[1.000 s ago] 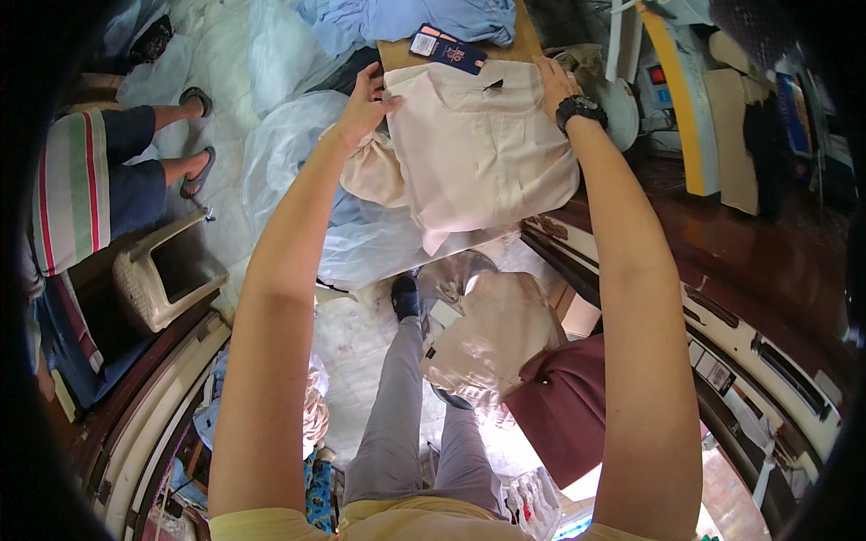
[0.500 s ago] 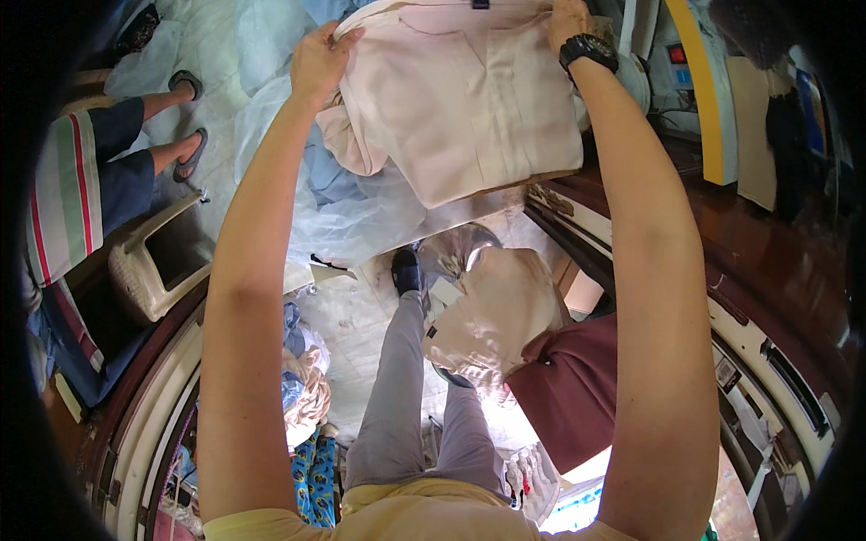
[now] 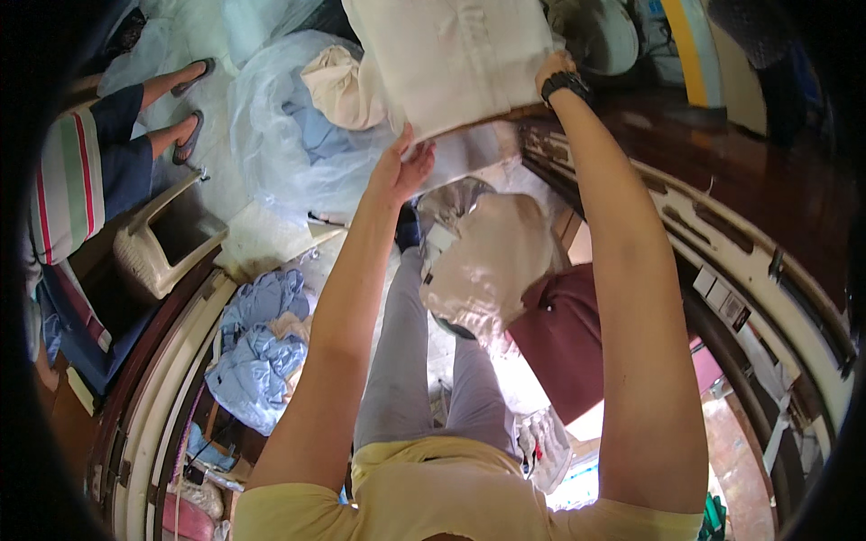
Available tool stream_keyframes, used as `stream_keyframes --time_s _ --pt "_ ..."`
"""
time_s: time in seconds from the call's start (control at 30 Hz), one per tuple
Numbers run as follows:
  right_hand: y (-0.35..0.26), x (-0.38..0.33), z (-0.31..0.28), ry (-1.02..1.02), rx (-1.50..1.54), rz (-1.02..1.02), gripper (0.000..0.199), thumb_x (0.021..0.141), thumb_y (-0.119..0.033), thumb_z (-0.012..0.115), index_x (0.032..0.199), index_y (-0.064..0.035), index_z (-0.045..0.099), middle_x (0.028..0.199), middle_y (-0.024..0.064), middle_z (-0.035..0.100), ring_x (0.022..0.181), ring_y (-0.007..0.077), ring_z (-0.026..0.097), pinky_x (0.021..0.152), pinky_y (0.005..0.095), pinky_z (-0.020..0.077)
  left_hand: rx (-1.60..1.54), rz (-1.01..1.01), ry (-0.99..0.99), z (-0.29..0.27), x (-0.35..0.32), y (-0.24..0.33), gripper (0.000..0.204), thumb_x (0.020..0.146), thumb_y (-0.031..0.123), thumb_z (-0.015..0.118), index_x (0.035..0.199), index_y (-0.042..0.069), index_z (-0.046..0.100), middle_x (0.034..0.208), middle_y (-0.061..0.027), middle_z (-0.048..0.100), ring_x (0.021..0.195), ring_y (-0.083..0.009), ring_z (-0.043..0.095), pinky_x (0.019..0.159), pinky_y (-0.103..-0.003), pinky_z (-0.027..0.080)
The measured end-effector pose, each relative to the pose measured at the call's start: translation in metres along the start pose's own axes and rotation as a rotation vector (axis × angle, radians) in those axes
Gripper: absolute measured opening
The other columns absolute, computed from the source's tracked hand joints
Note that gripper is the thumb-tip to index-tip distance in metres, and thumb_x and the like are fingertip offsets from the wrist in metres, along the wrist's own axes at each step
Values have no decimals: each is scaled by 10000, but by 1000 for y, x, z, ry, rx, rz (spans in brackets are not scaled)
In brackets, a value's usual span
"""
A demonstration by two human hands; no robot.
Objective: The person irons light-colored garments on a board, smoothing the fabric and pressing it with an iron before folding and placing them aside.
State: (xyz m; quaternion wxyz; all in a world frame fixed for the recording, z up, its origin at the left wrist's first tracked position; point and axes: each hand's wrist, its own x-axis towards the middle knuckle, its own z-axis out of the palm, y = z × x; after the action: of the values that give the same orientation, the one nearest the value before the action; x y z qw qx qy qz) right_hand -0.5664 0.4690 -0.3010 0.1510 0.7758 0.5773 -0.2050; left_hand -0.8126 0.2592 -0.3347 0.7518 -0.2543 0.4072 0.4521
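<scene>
Cream folded shirt (image 3: 456, 59) held up at arm's length, flat, likely to keep fold neat. Left hand (image 3: 401, 171) pinches lower edge; right hand (image 3: 552, 68), watch on wrist, grips right edge. Clear-bagged garment (image 3: 487, 266) rests on lap below.

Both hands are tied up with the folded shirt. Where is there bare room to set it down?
Little bare room. The dark wooden top right of the right hand shows open. Crowded left: clear plastic bags and blue clothes. A bagged shirt fills the lap below the cream shirt.
</scene>
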Motion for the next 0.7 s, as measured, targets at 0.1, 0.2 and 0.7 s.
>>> stream_keyframes --time_s 0.1,0.2,0.7 --pt "0 -34 3 220 -97 -133 535 848 -128 568 1334 25 406 1297 287 500 1207 437 494 984 488 452 98 194 -39 -11 11 -2 610 800 179 796 1225 30 386 912 -115 595 847 -192 618 699 -284 526" --pt "1 -79 11 416 -70 -321 546 813 -114 583 1323 -2 426 1240 269 513 1209 427 461 992 495 434 381 447 356 -9 -25 -38 527 781 166 810 1153 8 471 925 -108 608 827 -166 609 687 -270 517" --pt "197 -516 225 -542 661 9 564 823 -206 579 1254 90 366 1258 301 461 1222 486 391 1074 516 292 1643 997 311 -224 -158 -335 295 795 51 619 1079 -9 560 999 -239 573 969 -415 565 833 -454 463"
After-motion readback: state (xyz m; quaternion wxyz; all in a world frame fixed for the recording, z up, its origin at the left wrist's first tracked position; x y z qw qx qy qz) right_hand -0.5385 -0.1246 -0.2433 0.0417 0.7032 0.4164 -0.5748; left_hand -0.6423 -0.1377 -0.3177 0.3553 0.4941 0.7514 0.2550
